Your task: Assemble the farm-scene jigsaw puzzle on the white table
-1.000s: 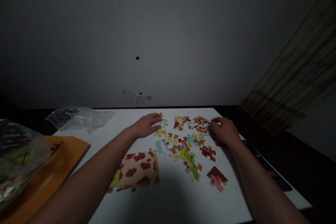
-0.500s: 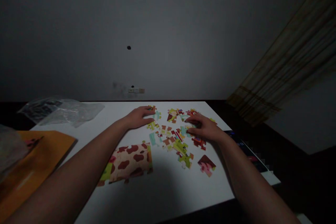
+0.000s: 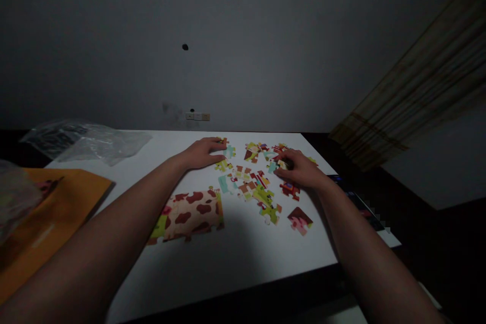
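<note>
Log flat, knobbed jigsaw pieces (image 3: 265, 197) overlapping on smooth table (image 3: 235, 263), uncountable. Count one joined, brown-blotched panel (image 3: 197, 213), front-left; two crinkled plastic wrappers (image 3: 117, 148). See left hand (image 3: 205, 154) at pieces' edge, thumb and fingers apart; right hand (image 3: 299, 168) curled over others, can't tell if gripping.

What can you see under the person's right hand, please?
Beside the right hand, a teal puzzle piece shows at its left and a red puzzle piece on its near side. Whatever lies directly beneath the hand is covered, so I cannot tell.
</note>
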A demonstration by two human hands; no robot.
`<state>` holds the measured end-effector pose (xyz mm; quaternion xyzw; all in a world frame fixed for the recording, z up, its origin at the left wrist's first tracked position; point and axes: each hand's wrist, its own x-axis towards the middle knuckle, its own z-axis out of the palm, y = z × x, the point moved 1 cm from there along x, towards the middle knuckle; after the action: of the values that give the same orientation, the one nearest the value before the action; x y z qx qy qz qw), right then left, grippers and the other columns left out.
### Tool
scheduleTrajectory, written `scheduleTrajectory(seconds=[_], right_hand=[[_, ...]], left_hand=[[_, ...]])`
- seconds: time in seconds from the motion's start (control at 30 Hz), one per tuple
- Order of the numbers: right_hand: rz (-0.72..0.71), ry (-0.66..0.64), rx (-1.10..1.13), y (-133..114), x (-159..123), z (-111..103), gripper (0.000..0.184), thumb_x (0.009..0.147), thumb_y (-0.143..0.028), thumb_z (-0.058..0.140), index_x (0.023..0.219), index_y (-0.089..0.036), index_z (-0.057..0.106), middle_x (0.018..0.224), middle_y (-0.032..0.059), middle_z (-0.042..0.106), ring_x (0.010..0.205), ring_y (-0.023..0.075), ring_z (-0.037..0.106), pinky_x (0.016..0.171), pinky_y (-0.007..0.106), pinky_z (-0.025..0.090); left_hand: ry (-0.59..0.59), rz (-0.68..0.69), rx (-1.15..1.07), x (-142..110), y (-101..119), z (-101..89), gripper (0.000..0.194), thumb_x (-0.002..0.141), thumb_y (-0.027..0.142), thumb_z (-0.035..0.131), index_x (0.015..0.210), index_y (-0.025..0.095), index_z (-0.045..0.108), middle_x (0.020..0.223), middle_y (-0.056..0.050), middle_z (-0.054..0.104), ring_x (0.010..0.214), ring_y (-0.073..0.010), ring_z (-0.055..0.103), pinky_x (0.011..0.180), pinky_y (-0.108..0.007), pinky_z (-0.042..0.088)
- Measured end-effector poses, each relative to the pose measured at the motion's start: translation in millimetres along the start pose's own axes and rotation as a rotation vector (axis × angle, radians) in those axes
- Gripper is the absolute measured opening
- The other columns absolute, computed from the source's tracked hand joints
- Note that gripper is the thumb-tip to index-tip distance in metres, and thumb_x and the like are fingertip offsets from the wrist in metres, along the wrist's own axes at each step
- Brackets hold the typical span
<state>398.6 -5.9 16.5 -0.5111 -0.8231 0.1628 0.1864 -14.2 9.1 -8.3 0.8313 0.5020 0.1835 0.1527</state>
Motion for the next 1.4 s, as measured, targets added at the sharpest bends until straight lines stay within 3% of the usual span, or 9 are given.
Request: scheduleTrajectory(seconds=[0.23, 0.47, 0.63, 0.8, 0.97, 1.2, 1.4], right_hand=[[0.100, 0.184, 0.179, -2.6, 1.9, -4.4, 0.024, 0.088, -0.040, 0.076, 0.106, -0.023, 0.076, 0.110, 0.0110, 0.081, 0.100, 0.0276, 0.073, 0.091, 0.042, 0.057], [0.203, 0.365, 0.549, 0.5, 8.1, -2.7, 0.054, 0.076, -0.069, 0.084, 0.104, -0.024, 0.072, 0.095, 0.0090, 0.078, 0.074, 0.0217, 0.069, 0.062, 0.033, 0.055], [0.257, 0.491, 0.578, 4.7, 9.5, -6.5, 0.056, 0.087, -0.077, 0.068, 0.100, -0.022, 0.072, 0.090, 0.0075, 0.076, 0.071, 0.0202, 0.065, 0.059, 0.030, 0.051], [0.288, 0.394, 0.512, 12.9, 7.6, -4.9, 0.056, 0.099, -0.075, 0.055, 0.096, -0.023, 0.072, 0.087, 0.0072, 0.077, 0.064, 0.0208, 0.065, 0.060, 0.033, 0.052], [0.349, 0.323, 0.110, 19.5, 7.7, -6.8, 0.054, 0.110, -0.063, 0.045, 0.086, -0.024, 0.073, 0.083, 0.0076, 0.078, 0.078, 0.0243, 0.071, 0.067, 0.033, 0.046], [0.440, 0.191, -0.027, 15.4, 8.9, -6.3, 0.052, 0.109, -0.065, 0.050, 0.092, -0.026, 0.079, 0.086, 0.0092, 0.079, 0.076, 0.0245, 0.070, 0.067, 0.034, 0.045], [0.415, 0.194, -0.141, 13.2, 10.4, -4.5, 0.047, 0.108, -0.062, 0.054, 0.099, -0.025, 0.082, 0.098, 0.0141, 0.083, 0.090, 0.0304, 0.074, 0.071, 0.037, 0.044]], left_hand=[[-0.002, -0.010, 0.015, 0.5, 2.0, -2.5, 0.071, 0.099, 0.071, 0.064, 0.156, 0.029, 0.072, 0.175, -0.011, 0.055, 0.159, -0.0354, 0.054, 0.136, -0.053, 0.037], [-0.004, -0.010, 0.026, 2.0, 1.2, -1.6, 0.071, 0.099, 0.069, 0.064, 0.156, 0.028, 0.072, 0.175, -0.012, 0.055, 0.160, -0.0360, 0.053, 0.136, -0.053, 0.037], [0.003, -0.022, 0.025, 2.1, 1.7, -1.6, 0.068, 0.098, 0.068, 0.065, 0.154, 0.030, 0.073, 0.174, -0.010, 0.057, 0.160, -0.0349, 0.054, 0.136, -0.053, 0.037], [0.003, -0.014, 0.026, 2.1, 0.3, -1.8, 0.069, 0.099, 0.070, 0.064, 0.155, 0.031, 0.073, 0.174, -0.011, 0.057, 0.159, -0.0368, 0.054, 0.135, -0.057, 0.038], [0.007, -0.011, 0.021, 3.5, -3.2, -1.0, 0.074, 0.098, 0.075, 0.063, 0.155, 0.029, 0.073, 0.174, -0.013, 0.056, 0.159, -0.0380, 0.054, 0.136, -0.057, 0.037], [0.004, -0.013, 0.037, 2.8, -2.6, -1.2, 0.075, 0.099, 0.076, 0.060, 0.156, 0.029, 0.072, 0.174, -0.014, 0.055, 0.160, -0.0376, 0.053, 0.135, -0.057, 0.037], [0.003, -0.007, 0.035, 2.8, -0.7, -2.1, 0.072, 0.099, 0.074, 0.061, 0.154, 0.030, 0.073, 0.174, -0.012, 0.056, 0.159, -0.0370, 0.054, 0.135, -0.058, 0.037]])
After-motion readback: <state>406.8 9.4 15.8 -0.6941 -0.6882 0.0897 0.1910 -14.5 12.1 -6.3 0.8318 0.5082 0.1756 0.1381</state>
